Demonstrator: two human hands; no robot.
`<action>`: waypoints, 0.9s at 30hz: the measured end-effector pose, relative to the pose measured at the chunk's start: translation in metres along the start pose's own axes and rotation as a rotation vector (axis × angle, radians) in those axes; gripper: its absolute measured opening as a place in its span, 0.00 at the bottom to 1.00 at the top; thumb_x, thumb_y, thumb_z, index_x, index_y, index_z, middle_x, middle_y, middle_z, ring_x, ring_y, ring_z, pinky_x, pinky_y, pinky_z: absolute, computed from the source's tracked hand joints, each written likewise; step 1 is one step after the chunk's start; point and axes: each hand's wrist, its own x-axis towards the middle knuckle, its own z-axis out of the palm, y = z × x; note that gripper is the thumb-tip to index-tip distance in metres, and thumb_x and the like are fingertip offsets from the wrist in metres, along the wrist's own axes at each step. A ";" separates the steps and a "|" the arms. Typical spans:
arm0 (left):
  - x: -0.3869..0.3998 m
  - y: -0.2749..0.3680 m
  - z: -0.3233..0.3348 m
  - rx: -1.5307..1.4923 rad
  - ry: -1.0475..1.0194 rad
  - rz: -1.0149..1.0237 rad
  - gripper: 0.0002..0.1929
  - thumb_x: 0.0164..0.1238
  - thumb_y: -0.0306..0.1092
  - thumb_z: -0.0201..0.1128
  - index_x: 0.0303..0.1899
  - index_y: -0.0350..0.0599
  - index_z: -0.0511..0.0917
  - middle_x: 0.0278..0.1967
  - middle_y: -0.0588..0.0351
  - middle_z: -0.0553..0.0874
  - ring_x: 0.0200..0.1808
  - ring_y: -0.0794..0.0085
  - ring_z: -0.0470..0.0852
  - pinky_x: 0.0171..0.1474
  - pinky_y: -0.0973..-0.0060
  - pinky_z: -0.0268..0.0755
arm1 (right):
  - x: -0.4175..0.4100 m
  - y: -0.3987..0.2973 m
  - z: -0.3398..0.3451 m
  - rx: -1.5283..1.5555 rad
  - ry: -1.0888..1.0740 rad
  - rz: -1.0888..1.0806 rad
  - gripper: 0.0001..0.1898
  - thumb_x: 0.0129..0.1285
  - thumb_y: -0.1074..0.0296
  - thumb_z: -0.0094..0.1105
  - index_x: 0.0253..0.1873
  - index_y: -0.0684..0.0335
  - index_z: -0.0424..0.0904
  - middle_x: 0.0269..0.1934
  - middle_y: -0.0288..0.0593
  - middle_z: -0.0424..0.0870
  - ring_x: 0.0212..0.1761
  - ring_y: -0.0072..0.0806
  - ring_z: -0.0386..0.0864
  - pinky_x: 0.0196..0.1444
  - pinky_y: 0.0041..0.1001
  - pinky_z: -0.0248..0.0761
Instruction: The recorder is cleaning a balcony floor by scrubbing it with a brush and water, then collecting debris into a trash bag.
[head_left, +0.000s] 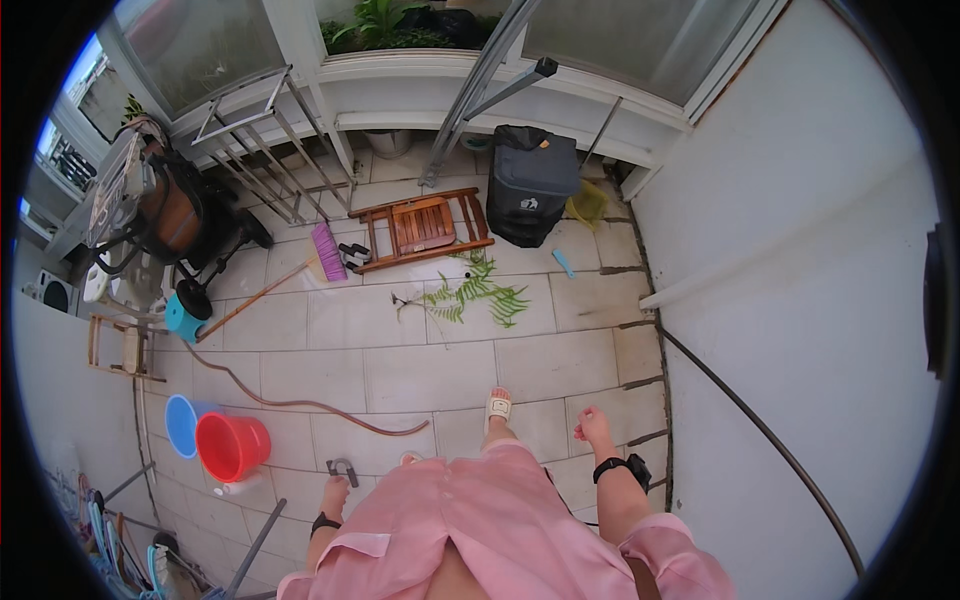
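Observation:
My left hand is low in the view, its fingers closed around a grey U-shaped tool, whose exact kind I cannot make out. To the right, my right hand hangs over the tiles with its fingers curled and nothing visible in them. A cut green fern frond lies on the tiled floor ahead of my feet. Beyond the frond, a folded wooden chair lies flat. A black lidded bin stands just right of that chair.
Red and blue buckets stand on the left, near a brown hose across the tiles. A purple-bristled broom, a stroller and a metal rack lie farther off. A white wall bounds the right.

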 end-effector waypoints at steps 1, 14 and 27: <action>-0.007 0.011 0.008 0.055 -0.020 -0.003 0.16 0.56 0.35 0.57 0.45 0.40 0.74 0.24 0.57 0.75 0.21 0.74 0.71 0.18 0.75 0.61 | 0.013 -0.003 -0.008 0.031 -0.019 0.036 0.10 0.62 0.68 0.51 0.44 0.67 0.70 0.22 0.46 0.79 0.18 0.30 0.79 0.19 0.27 0.73; 0.030 0.327 0.179 0.350 -0.163 0.391 0.21 0.57 0.35 0.59 0.53 0.38 0.73 0.49 0.43 0.79 0.50 0.60 0.78 0.52 0.69 0.69 | 0.219 -0.172 -0.119 1.063 0.034 0.026 0.29 0.64 0.57 0.52 0.64 0.62 0.52 0.57 0.57 0.66 0.56 0.44 0.71 0.53 0.42 0.68; 0.108 0.602 0.383 0.557 -0.308 0.530 0.18 0.62 0.32 0.58 0.54 0.42 0.72 0.49 0.51 0.79 0.45 0.72 0.79 0.48 0.75 0.70 | 0.525 -0.352 0.070 1.570 -0.244 0.214 0.38 0.60 0.52 0.58 0.68 0.65 0.49 0.67 0.55 0.52 0.67 0.45 0.56 0.64 0.43 0.54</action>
